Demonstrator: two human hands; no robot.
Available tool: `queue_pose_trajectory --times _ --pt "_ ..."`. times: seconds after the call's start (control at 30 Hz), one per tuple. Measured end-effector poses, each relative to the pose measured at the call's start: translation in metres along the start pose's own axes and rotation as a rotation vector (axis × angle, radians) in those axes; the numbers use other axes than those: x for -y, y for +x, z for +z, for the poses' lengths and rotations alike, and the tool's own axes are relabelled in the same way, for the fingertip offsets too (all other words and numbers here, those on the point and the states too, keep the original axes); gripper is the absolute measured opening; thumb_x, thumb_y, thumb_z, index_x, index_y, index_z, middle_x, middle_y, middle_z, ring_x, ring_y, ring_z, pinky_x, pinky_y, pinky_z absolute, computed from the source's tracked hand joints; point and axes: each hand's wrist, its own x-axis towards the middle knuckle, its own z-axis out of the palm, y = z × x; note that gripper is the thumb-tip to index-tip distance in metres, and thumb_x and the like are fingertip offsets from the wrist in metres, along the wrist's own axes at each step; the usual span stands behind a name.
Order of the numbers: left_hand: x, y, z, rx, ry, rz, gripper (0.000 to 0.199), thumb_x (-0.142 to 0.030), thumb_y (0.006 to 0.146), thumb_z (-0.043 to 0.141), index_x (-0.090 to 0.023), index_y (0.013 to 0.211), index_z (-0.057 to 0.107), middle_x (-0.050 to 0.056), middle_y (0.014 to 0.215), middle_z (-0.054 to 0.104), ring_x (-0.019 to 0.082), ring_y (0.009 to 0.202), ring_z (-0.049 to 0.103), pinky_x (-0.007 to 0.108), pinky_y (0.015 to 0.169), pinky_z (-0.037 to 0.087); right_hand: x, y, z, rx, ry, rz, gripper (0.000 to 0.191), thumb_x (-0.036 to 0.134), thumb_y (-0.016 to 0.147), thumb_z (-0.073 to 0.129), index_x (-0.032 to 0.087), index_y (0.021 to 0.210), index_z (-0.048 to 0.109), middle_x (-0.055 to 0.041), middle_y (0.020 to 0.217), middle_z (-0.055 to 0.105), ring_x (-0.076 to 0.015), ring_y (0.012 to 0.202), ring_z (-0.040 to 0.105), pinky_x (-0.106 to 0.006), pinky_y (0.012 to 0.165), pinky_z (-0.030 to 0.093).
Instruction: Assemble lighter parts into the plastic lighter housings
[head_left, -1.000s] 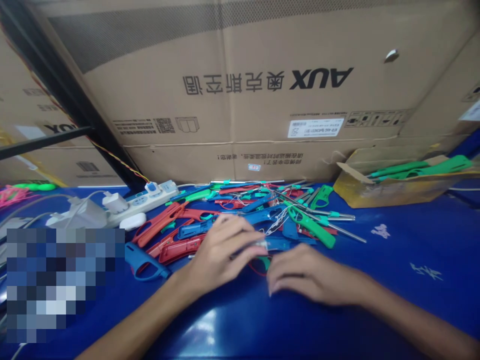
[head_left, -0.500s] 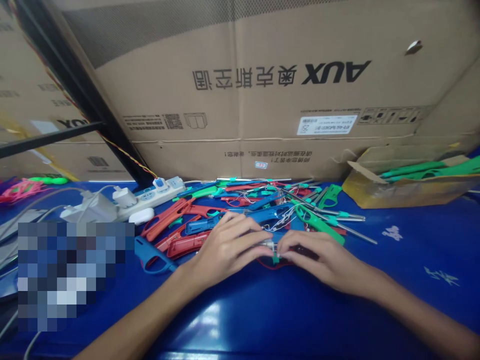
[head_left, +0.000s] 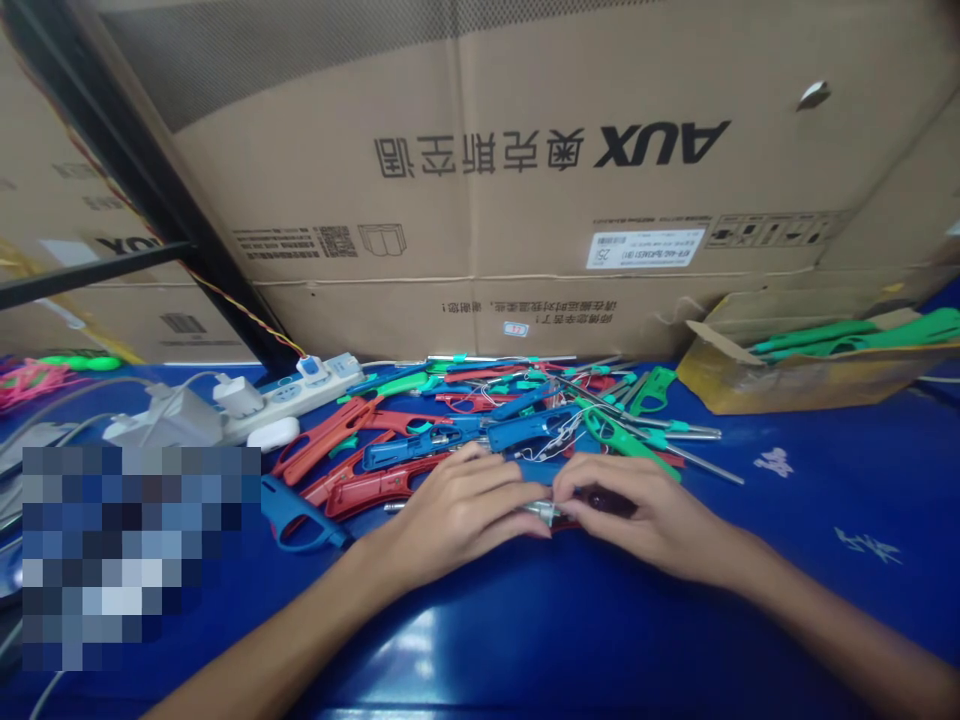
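Observation:
My left hand (head_left: pixel 469 510) is closed, its thumb and fingers pinching a small clear and metallic lighter part (head_left: pixel 541 510). A thin metal tube end (head_left: pixel 394 507) shows beyond the left side of that hand; whether it joins the part is hidden. My right hand (head_left: pixel 649 510) is closed at the part's right end, fingertips touching it. A dark, rounded handle-like piece (head_left: pixel 600 498) lies within the right palm, mostly covered by the fingers. Just beyond both hands is a pile of lighter pieces, including a red shell (head_left: pixel 375 488), a blue shell (head_left: pixel 529 430) and a green handle (head_left: pixel 626 445).
A white power strip (head_left: pixel 322 385) with plugs and cables stands at the left. Behind the pile rises a large cardboard box (head_left: pixel 480 230). An open carton (head_left: pixel 810 390) with green handles stands at the back right. A blue handle (head_left: pixel 300 515) lies near my left forearm.
The view has shifted slightly. My fingertips have come closer together around the small part, and the green bit below it no longer shows. A metal tube end now shows left of my left hand.

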Motion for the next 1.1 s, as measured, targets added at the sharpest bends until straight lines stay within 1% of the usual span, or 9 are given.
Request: queue_pose_trajectory --times 0.17,0.33,0.53,0.77,0.9,1.1 --pt "0.0009 -0.0014 0.0000 0.002 0.027 -0.018 0.024 -0.038 0.103 0.051 -0.020 0.112 0.065 0.000 0.085 0.066 0.014 0.077 0.057 0.030 0.077 0.040 0.0004 -0.0007 -0.0015 0.039 -0.025 0.016 0.012 0.025 0.100 0.052 0.022 0.102 0.064 -0.0034 0.101 0.069 -0.0135 0.090 0.064 -0.028 0.081 0.050" --pt "0.0006 -0.0012 -0.0005 -0.005 0.016 -0.025 0.024 -0.038 0.103 0.051 -0.021 0.112 0.065 0.000 0.086 0.067 0.014 0.077 0.058 0.030 0.078 0.041 0.0006 -0.0002 -0.0019 0.052 -0.036 0.002 0.016 0.026 0.101 0.050 0.022 0.104 0.065 -0.0043 0.102 0.070 -0.0147 0.091 0.064 -0.030 0.082 0.050" --pt "0.0002 -0.0028 0.0016 -0.005 0.036 -0.018 0.022 -0.035 0.103 0.051 -0.020 0.111 0.064 0.001 0.088 0.068 0.015 0.078 0.058 0.032 0.080 0.039 0.0026 0.0009 -0.0020 0.080 -0.034 -0.002 0.014 0.022 0.101 0.050 0.021 0.101 0.064 -0.0025 0.101 0.069 -0.0132 0.092 0.063 -0.028 0.083 0.048" --pt "-0.0024 -0.0032 0.0034 -0.052 0.092 -0.007 0.021 -0.036 0.103 0.052 -0.022 0.111 0.065 -0.001 0.084 0.069 0.014 0.072 0.057 0.033 0.078 0.035 0.0048 0.0001 0.0008 0.058 -0.004 0.012 0.015 0.021 0.101 0.049 0.021 0.099 0.064 -0.0019 0.096 0.069 -0.0130 0.087 0.063 -0.028 0.080 0.049" --pt "-0.0021 -0.0030 0.0029 -0.069 0.070 -0.011 0.019 -0.035 0.103 0.052 -0.022 0.111 0.065 -0.001 0.084 0.069 0.014 0.071 0.057 0.033 0.076 0.033 0.0053 -0.0004 0.0026 0.049 0.019 0.003 0.018 0.020 0.101 0.047 0.020 0.101 0.065 -0.0030 0.097 0.069 -0.0137 0.088 0.064 -0.029 0.081 0.049" --pt "0.0015 -0.0028 0.0005 -0.021 0.041 0.017 0.023 -0.036 0.104 0.049 -0.021 0.113 0.063 0.000 0.083 0.067 0.014 0.073 0.057 0.032 0.080 0.035 0.0035 0.0022 0.0013 0.077 0.032 0.022 0.016 0.022 0.102 0.048 0.020 0.101 0.064 -0.0030 0.099 0.069 -0.0132 0.091 0.064 -0.027 0.083 0.049"
